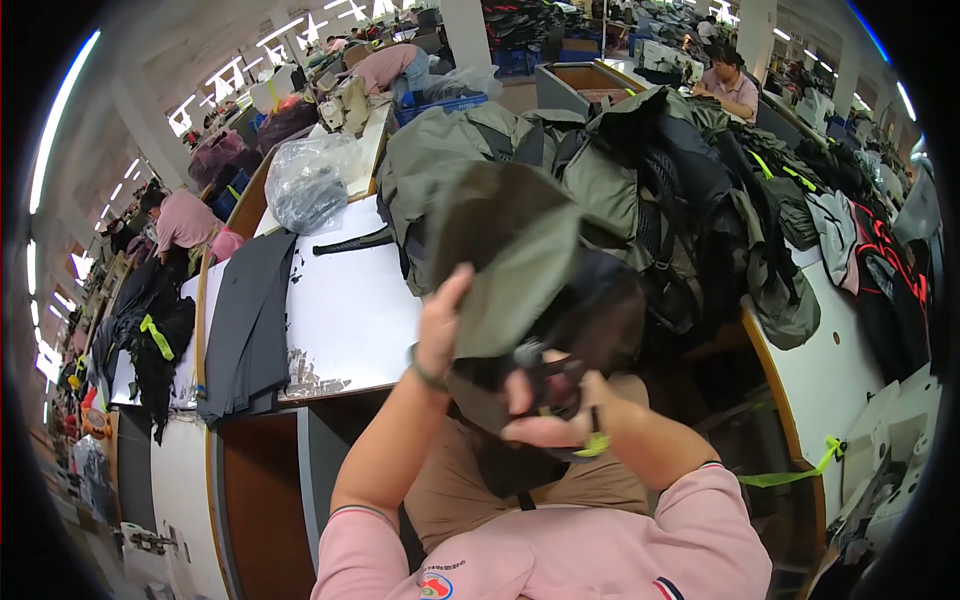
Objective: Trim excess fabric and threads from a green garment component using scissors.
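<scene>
In front of my body I hold an olive-green and black fabric bag piece (515, 285), smeared by motion. My left hand (440, 325) is at its left edge, thumb up, fingers partly hidden behind the cloth. My right hand (555, 405) is closed near its lower part, around a small dark thing (548, 385) too blurred to name. A yellow-green piece (593, 445) shows at my right wrist. Behind, a large heap of olive and black backpacks (650, 185) lies on the table, with a black strap (352, 243) reaching out to its left.
Dark grey fabric strips (248, 325) lie on the white tabletop (345, 310) at left, below a clear plastic bag (312, 180). Right stands another white table (850, 350) with red-and-black pieces (890, 260) and a lime ribbon (800, 474). Several people in pink work farther off.
</scene>
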The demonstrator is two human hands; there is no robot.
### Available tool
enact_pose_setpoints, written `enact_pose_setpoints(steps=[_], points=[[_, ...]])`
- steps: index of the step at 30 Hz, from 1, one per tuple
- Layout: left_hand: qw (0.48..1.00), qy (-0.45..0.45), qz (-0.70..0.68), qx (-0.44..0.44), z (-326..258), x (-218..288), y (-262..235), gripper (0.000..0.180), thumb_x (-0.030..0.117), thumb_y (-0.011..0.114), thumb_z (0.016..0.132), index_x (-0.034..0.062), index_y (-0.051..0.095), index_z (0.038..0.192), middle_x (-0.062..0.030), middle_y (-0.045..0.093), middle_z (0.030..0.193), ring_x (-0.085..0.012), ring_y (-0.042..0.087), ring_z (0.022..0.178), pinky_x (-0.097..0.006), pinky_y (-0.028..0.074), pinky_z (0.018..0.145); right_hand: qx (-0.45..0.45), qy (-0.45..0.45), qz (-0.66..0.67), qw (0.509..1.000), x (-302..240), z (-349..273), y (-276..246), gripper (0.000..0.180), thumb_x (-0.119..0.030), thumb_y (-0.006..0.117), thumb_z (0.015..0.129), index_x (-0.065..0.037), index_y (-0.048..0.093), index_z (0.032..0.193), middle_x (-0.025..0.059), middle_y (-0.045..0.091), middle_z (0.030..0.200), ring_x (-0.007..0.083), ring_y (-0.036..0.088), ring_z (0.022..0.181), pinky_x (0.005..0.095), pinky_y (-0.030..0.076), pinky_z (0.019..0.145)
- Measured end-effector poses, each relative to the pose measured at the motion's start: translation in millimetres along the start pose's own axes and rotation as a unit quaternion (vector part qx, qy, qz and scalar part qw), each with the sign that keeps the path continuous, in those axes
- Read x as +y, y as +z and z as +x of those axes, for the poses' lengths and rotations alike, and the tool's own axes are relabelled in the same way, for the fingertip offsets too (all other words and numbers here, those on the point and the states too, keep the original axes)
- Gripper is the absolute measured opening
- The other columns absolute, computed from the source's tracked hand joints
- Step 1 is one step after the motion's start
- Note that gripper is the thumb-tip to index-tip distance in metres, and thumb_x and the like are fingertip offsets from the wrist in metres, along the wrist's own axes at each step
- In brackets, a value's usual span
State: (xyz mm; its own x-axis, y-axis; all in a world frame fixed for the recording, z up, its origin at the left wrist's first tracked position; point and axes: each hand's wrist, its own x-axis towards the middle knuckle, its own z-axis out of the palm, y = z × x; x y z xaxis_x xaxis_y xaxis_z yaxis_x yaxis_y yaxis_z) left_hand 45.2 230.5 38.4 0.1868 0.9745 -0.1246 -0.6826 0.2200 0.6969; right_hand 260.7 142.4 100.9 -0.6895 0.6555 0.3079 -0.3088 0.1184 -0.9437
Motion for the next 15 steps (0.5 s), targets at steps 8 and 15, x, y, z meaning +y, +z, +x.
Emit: enact_pose_setpoints(steps=[8, 15], points=[[0.957, 0.217, 0.188, 0.051, -259.8, -6.6, -40.9, 0.057, 0.019, 0.057, 0.095, 0.0036, 0.037, 0.146, -0.0097, 0.045, 0.146, -0.0275, 0.043, 0.134, -0.045, 0.034, 0.111, -0.014, -0.137, 0.275, 0.951, -35.1, 32.8, -32.0, 0.030, 0.005, 0.065, 0.078, -0.011, 0.046, 0.095, 0.0072, 0.058, 0.087, 0.0086, 0.053, 0.072, 0.0240, 0.043, 0.066], [0.959, 0.101, -0.077, 0.255, -330.7, -75.9, -43.9, 0.032, 0.025, 0.046, 0.103, 0.0041, 0.057, 0.124, -0.0149, 0.068, 0.114, -0.0307, 0.070, 0.090, -0.047, 0.057, 0.074, 0.079, -0.003, -0.182, 0.980, 48.9, 101.2, 24.4, 0.023, -0.014, 0.079, 0.082, -0.003, 0.062, 0.092, 0.0013, 0.063, 0.084, 0.0086, 0.056, 0.075, 0.0245, 0.046, 0.070]])
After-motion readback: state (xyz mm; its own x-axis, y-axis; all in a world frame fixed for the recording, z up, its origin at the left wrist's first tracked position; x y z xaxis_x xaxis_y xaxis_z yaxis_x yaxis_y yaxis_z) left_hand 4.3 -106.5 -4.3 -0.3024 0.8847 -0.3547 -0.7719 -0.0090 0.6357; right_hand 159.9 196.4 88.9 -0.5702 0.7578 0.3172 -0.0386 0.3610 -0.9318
